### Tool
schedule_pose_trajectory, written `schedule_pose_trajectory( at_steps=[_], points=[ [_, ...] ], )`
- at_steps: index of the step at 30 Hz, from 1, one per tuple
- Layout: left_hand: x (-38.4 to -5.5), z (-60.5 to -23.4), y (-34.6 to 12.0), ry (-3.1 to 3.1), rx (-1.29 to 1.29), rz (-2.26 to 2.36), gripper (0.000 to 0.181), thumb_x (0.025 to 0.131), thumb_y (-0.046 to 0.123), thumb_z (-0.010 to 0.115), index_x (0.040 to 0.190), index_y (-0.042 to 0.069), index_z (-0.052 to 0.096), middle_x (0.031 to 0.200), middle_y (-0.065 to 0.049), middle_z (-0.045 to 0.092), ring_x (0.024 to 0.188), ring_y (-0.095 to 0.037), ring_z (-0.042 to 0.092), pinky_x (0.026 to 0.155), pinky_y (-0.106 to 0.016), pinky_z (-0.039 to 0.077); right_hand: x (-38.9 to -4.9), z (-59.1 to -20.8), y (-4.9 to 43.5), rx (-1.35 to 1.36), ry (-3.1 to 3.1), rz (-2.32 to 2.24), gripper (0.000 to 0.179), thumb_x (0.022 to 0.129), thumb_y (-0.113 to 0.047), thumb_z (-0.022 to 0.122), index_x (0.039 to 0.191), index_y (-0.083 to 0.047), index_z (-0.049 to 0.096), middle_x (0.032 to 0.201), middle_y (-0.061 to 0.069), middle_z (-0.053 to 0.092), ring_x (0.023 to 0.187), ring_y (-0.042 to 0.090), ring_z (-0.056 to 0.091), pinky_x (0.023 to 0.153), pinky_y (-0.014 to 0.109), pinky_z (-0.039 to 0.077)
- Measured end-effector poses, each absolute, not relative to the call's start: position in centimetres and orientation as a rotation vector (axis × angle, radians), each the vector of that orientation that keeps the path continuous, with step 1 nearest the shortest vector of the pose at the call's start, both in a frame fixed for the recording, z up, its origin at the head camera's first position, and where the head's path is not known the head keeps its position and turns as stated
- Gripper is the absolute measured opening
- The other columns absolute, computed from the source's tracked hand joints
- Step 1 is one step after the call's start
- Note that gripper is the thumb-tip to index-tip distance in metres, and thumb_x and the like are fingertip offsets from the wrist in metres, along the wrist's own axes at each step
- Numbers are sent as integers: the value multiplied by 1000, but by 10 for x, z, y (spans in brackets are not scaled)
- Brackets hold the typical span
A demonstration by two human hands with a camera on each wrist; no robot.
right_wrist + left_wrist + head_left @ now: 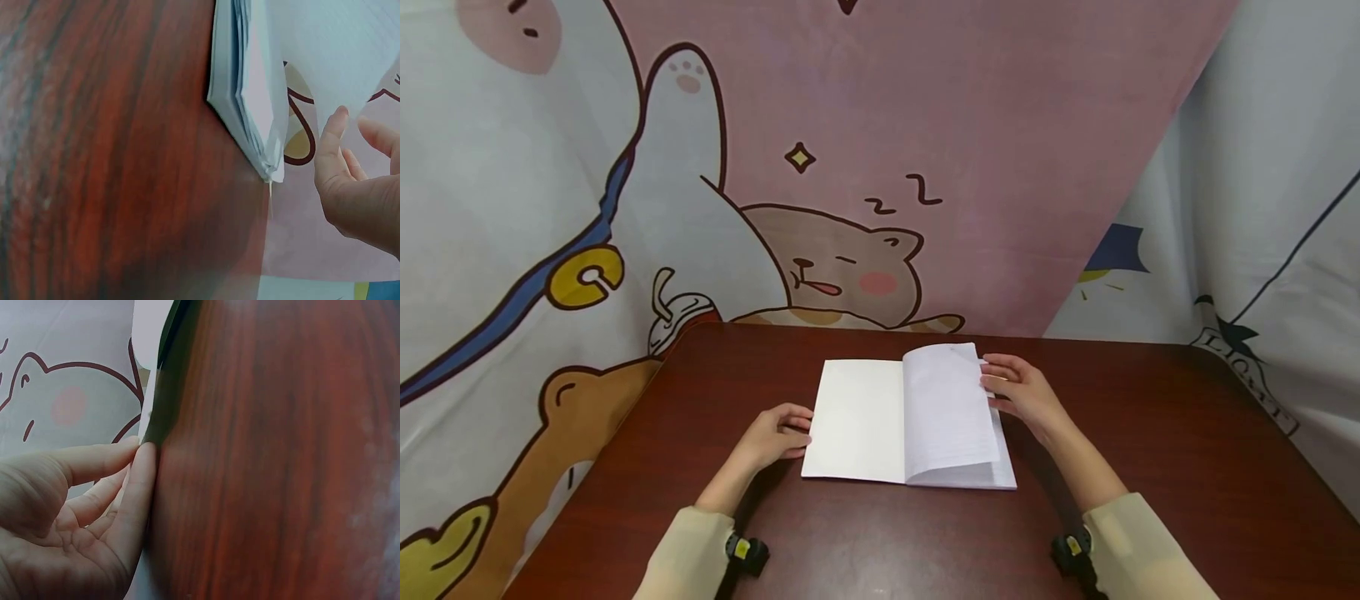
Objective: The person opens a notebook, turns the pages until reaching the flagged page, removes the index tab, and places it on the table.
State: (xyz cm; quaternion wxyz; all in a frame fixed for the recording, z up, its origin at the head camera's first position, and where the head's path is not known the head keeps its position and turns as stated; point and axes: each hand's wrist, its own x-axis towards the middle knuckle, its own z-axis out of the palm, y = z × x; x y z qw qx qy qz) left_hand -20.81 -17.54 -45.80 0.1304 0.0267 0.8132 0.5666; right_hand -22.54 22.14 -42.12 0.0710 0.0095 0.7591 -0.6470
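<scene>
An open notebook (pixel 853 421) lies on the table, its left side blank white. On its right side a lined page (pixel 951 408) is lifted and curves above the stack of pages (pixel 256 81) under it. My left hand (pixel 778 435) pinches the notebook's left edge; in the left wrist view the thumb and a finger of the left hand (pixel 81 512) meet at that thin edge. At the upper right edge of the raised page, my right hand (pixel 1026 396) holds the sheet. The right wrist view shows the right hand (pixel 356 187) with its fingertips at the page's border.
The dark reddish-brown wooden table (pixel 880 542) extends around the notebook. Behind it hangs a cloth printed with cartoon animals (pixel 850 267), and a pale curtain (pixel 1285 167) hangs on the right. Each wrist wears a small black device (pixel 747 552).
</scene>
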Motion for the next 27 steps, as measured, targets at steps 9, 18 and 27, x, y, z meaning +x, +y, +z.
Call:
schedule_pose_trajectory(
  at_steps=[9,18,27],
  points=[
    [-209,-458,-175,2356,64,1642,36,88,-2,69,123,-8,60,110,-23,63,81,-14,64,71,-31,61,-224,-414,215,6,2311,-1956,54,99,-11,59,147,2,38,146,28,48,93,-1,64,83,24,58],
    [-207,-457,-175,2364,75,1639,37,88,-2,69,123,-9,59,110,-24,63,82,-14,64,71,-33,61,-223,-410,213,-47,2314,-1976,55,97,-11,62,146,4,39,143,30,49,90,-1,64,80,22,57],
    [-207,-457,-175,2359,81,1640,38,88,-2,69,123,-9,59,110,-24,63,81,-14,64,71,-33,61,-223,-407,209,-48,2324,-1967,50,97,-8,60,144,2,44,141,27,52,91,0,65,81,23,58]
  ],
)
